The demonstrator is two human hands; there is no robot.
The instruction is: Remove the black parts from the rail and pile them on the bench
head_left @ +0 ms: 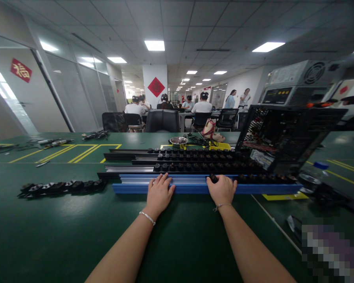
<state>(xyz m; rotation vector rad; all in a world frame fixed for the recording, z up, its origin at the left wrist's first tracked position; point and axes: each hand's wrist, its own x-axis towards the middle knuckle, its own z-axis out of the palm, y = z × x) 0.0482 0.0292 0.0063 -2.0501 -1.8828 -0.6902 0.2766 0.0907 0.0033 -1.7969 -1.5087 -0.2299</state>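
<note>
A long blue rail [191,188] lies across the green table in front of me. My left hand [159,193] rests on the rail's left part with its fingers spread flat. My right hand [222,189] sits on the rail further right, fingers curled at a small black part [214,179] in the row of black parts that fills the rail's right half. Behind the blue rail lie three black rails [177,158] loaded with similar round black parts.
A string of black parts [61,187] lies at the left. An open computer case [280,137] stands at the right, a metal bowl [178,140] and tools behind. A water bottle [312,177] lies at the right. People sit at desks far back.
</note>
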